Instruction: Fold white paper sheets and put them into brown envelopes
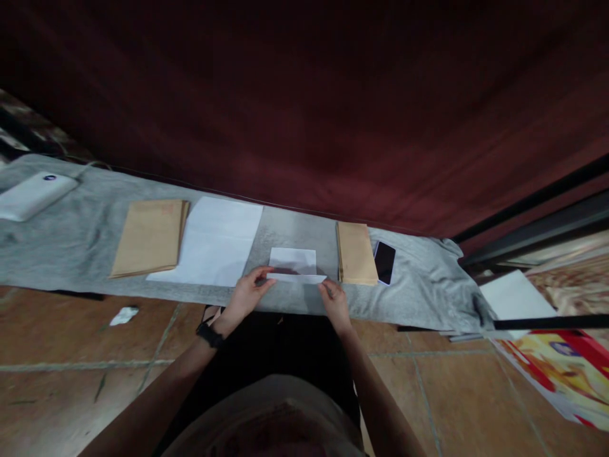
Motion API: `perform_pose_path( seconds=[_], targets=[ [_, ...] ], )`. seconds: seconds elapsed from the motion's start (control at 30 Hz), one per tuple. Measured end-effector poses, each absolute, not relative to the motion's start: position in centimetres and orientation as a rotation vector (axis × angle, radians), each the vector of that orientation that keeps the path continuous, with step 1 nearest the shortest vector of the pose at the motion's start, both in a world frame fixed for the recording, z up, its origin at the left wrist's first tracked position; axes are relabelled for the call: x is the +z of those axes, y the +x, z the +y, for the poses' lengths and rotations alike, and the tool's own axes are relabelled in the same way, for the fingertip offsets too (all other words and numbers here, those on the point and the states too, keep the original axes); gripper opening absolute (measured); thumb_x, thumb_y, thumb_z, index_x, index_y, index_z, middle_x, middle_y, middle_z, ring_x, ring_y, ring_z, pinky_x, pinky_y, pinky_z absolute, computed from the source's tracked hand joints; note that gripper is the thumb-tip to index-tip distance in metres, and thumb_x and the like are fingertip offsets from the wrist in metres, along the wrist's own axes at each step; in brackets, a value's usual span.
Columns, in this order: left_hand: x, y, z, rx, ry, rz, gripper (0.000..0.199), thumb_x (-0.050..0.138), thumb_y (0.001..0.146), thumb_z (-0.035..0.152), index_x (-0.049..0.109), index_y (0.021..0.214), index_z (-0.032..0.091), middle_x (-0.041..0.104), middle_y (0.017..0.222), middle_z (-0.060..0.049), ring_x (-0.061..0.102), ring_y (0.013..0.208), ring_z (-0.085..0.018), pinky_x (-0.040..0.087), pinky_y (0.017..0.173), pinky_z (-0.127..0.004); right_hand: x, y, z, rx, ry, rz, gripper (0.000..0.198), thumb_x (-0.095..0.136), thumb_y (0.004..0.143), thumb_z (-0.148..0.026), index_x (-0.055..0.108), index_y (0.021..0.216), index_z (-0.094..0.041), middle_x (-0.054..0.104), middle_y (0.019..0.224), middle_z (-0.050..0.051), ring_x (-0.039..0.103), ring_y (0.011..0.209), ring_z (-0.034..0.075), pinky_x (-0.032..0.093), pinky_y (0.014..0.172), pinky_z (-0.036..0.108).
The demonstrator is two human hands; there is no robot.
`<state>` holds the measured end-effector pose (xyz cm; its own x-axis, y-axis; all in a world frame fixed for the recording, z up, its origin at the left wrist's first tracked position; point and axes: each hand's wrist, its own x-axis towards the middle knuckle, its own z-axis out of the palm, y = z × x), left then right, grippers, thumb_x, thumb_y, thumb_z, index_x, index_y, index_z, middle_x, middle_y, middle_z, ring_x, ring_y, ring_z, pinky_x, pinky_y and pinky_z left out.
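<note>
A white sheet of paper (pixel 293 259) is in front of me at the middle of the cloth-covered table, its near part folded up into a raised strip. My left hand (pixel 248 293) pinches the left end of that strip between thumb and fingers. At the opposite end, my right hand (pixel 334 301) grips the strip the same way. Larger white sheets (pixel 219 235) lie flat to the left of my left hand. A stack of brown envelopes (pixel 356 254) rests just beyond my right hand.
More brown envelopes (pixel 148 238) overlap the white sheets' left side. A phone (pixel 385 261) lies right of the smaller stack. Far left is a white device (pixel 37 193) with a cable. A dark red curtain (pixel 304 114) hangs behind the grey cloth (pixel 428 279). A colourful box (pixel 561 374) stands lower right.
</note>
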<state>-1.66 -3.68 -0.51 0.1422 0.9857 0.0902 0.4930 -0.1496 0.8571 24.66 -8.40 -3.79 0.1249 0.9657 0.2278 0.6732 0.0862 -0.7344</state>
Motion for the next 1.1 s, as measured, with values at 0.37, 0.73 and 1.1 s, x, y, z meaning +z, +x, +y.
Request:
perform_pose_path(
  seconds=[0.37,0.73,1.1],
  targets=[
    [-1.1,-0.3,-2.1,0.89,1.559,1.506,0.037,0.057,0.086,0.05,0.073,0.088,0.017,0.074,0.082,-0.005,0.068,0.077,-0.022,0.053,0.07,-0.031,-3.0,23.4,-6.6,0.58,-1.641,-1.484,0.036,0.049,0.098,-0.045,0.074,0.103,-0.02,0.077,0.1,0.008,0.071,0.096,0.025,0.055,0.091,0.037],
    [-1.6,-3.7,-4.3,0.65,2.018,0.99,0.028,0.055,0.093,0.038,0.078,0.104,0.027,0.072,0.126,-0.005,0.063,0.121,-0.022,0.047,0.11,-0.041,-3.1,26.1,-9.8,0.729,-1.371,-1.771,0.011,0.067,0.09,-0.029,0.077,0.093,-0.026,0.074,0.12,0.006,0.057,0.127,0.025,0.036,0.115,0.051],
    [-0.8,0.4,-0.9,0.719,1.703,1.613,0.032,0.056,0.092,0.043,0.073,0.103,0.018,0.077,0.091,-0.005,0.069,0.08,-0.021,0.051,0.071,-0.029,-2.4,23.3,-5.5,0.303,-1.924,-1.659,0.034,0.044,0.103,-0.034,0.071,0.091,-0.018,0.075,0.089,0.008,0.07,0.085,0.021,0.05,0.081,0.03]
  ],
)
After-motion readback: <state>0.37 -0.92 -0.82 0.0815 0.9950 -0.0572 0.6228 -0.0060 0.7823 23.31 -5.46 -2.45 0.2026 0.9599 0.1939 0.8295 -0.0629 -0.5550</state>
